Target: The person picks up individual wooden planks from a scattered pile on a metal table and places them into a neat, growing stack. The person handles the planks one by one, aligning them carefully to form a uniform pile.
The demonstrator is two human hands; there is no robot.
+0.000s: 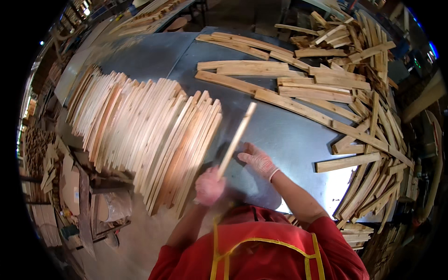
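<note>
My left hand (210, 186), in a pale pinkish work glove, is closed around the near end of a narrow wooden strip (238, 137). The strip slants up and away to the right, raised over the metal tabletop (261, 168). Just right of it, my gloved right hand (257, 161) is held apart from the strip, fingers spread and nothing in them. Left of my left hand lies a long row of wooden strips (149, 126) set side by side, their near ends jutting past the table's edge.
Loose boards (261, 67) lie across the table's far right. They run into a tangled heap of boards (373, 116) along the right side. A cardboard piece (70, 186) and a clear plastic bag (119, 205) are at the lower left. Another table with wood (149, 18) stands beyond.
</note>
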